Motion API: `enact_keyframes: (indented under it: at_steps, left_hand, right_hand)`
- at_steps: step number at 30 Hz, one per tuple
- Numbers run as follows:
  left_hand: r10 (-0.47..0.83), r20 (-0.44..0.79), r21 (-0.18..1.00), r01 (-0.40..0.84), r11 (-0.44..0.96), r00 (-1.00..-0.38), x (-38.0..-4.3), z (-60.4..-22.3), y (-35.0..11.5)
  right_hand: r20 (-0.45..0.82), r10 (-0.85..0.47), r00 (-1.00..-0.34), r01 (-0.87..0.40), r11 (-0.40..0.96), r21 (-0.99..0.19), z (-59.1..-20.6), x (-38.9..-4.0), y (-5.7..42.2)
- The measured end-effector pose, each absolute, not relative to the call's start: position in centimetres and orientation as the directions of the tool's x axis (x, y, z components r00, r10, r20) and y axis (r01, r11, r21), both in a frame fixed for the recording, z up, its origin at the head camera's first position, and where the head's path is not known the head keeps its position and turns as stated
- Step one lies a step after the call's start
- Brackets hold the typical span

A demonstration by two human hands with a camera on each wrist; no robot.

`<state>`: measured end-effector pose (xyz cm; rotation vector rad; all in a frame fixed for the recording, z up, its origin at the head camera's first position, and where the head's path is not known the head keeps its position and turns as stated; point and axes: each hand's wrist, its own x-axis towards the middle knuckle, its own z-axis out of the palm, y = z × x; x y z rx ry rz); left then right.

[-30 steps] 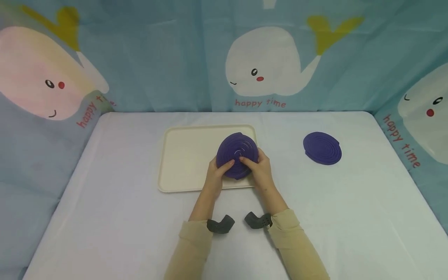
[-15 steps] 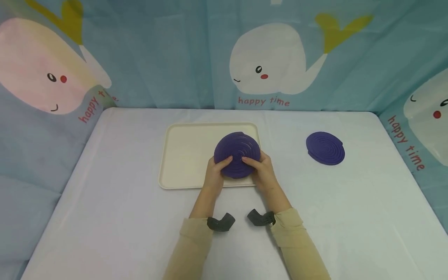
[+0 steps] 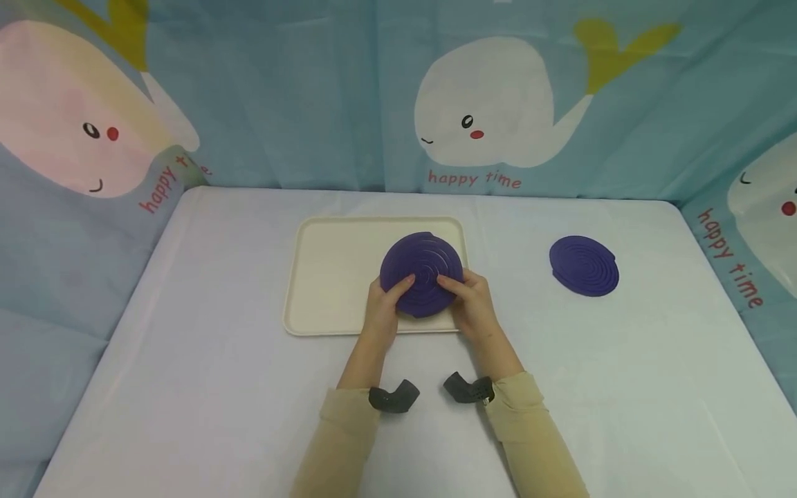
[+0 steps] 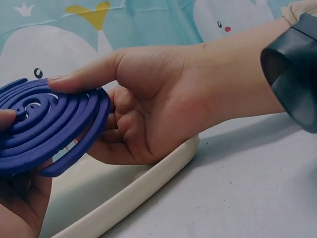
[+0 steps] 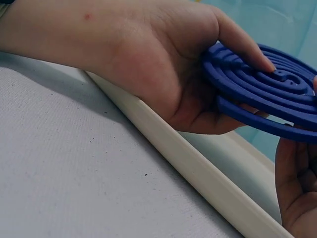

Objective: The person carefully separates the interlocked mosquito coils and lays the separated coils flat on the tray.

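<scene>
Both hands hold a purple spiral coaster (image 3: 422, 256), a round mat of coiled ridges, above the right part of a cream tray (image 3: 330, 277). My left hand (image 3: 381, 304) pinches its left side, thumb on top and fingers beneath. On the opposite side my right hand (image 3: 474, 301) grips it the same way, its thumb close to the centre. In the left wrist view the spiral coaster (image 4: 64, 119) shows gaps between its coils, and an outer end stands slightly apart. The right wrist view shows curled fingers under the coaster (image 5: 257, 94). A second purple spiral coaster (image 3: 584, 266) lies on the table to the right.
The white table (image 3: 205, 401) reaches back to a blue curtain (image 3: 311, 104) printed with whales. The tray's raised rim (image 5: 163, 144) runs just below the hands. A dark wrist device (image 3: 394, 397) sits on each forearm near the cuff.
The head view has shifted slightly, so the scene sits a little differently in the frame. The coaster tilts a bit more toward the camera than at first; both hands keep hold of it.
</scene>
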<state>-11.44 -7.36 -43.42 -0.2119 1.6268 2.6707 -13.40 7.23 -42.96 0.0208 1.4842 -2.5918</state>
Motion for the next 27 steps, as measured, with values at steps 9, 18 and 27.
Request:
enact_keyframes:
  at_steps: [9,18,27]
  left_hand:
    - [-0.079,-0.076,0.908,-0.036,-0.417,-0.994,-11.54,-43.24,-7.20]
    - [-0.049,-0.106,0.912,-0.077,-0.403,-0.993,-11.54,-43.33,-7.28]
    - [-0.049,-0.109,0.919,-0.082,-0.387,-0.993,-11.42,-43.22,-7.40]
  right_hand:
    - [-0.130,-0.161,-0.978,0.194,-0.496,-0.847,-42.69,-13.40,7.34]
    - [-0.127,-0.200,-0.972,0.214,-0.514,-0.830,-42.79,-13.27,7.49]
    - [-0.091,-0.273,-0.958,0.224,-0.510,-0.831,-43.08,-13.35,7.58]
